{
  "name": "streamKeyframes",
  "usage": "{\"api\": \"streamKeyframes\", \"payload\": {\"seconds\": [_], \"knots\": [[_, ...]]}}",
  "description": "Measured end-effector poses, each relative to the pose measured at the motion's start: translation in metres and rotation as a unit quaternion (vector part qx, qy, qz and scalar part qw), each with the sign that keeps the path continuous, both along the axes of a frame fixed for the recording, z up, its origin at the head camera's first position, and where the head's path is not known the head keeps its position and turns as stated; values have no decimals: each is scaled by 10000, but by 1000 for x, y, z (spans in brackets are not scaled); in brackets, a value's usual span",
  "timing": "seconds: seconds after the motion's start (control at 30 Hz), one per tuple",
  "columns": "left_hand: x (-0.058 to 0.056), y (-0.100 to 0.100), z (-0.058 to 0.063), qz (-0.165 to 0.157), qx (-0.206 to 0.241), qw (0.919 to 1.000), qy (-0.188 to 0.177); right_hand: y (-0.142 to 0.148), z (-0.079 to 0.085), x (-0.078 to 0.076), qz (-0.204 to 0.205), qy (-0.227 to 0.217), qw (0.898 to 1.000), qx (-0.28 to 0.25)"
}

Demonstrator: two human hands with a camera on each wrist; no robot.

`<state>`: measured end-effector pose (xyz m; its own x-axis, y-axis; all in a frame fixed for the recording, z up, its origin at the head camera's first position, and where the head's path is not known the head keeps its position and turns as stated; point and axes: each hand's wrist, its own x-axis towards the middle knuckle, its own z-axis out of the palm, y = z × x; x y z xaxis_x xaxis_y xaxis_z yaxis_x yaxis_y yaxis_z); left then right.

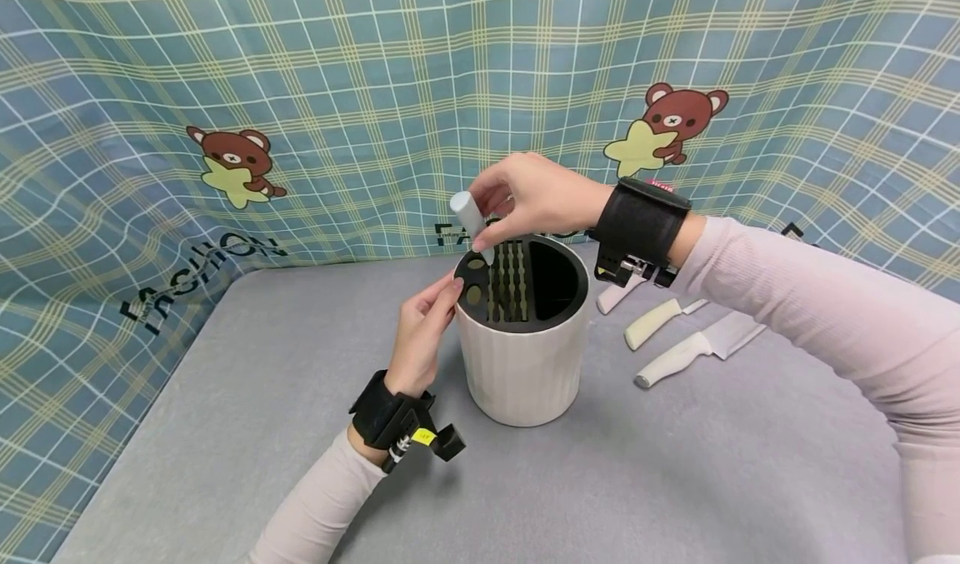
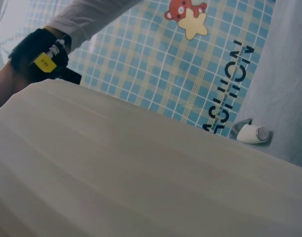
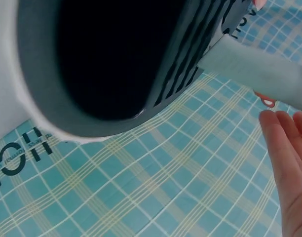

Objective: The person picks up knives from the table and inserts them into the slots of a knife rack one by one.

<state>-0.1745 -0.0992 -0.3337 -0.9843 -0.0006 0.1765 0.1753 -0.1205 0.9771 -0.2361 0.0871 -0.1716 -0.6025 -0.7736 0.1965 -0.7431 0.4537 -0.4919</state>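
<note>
A white ribbed knife holder (image 1: 522,372) stands upright, with a black top (image 1: 558,324) that has wavy slots, two oval holes and one large opening. My left hand (image 1: 422,331) holds its left rim, the thumb at the black edge; the other fingers are partly hidden. A knife with a pale grey-blue handle (image 1: 467,212) leans from the slotted part, a sliver of blade (image 3: 217,43) showing at the slot. Around the handle in the head view is my right hand (image 1: 528,191). In the right wrist view its extended fingers (image 3: 277,143) lie a small gap away from the handle.
Right of the holder lie a white-handled cleaver (image 1: 678,359), a cream-handled knife (image 1: 652,324) and a pink handle (image 1: 618,296), partly under my right forearm. A plaid curtain (image 1: 360,114) with bears hangs behind the grey tabletop (image 1: 262,397).
</note>
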Motion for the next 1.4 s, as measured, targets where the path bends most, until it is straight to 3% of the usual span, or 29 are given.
{"api": "streamKeyframes", "payload": {"seconds": [0.17,0.47,0.73,1.4], "knots": [[-1,0,0,24,28,10000,31,13,-1,-2,-34,-314,9991,-299],[-1,1,-1,19,53,10000,26,44,-13,-9,-210,-436,9970,-611],[-1,1,0,31,20,10000,40,72,-29,-15,-435,-618,9946,-707],[0,1,0,73,25,10000,1,128,-66,-11,-978,-678,9915,-533]]}}
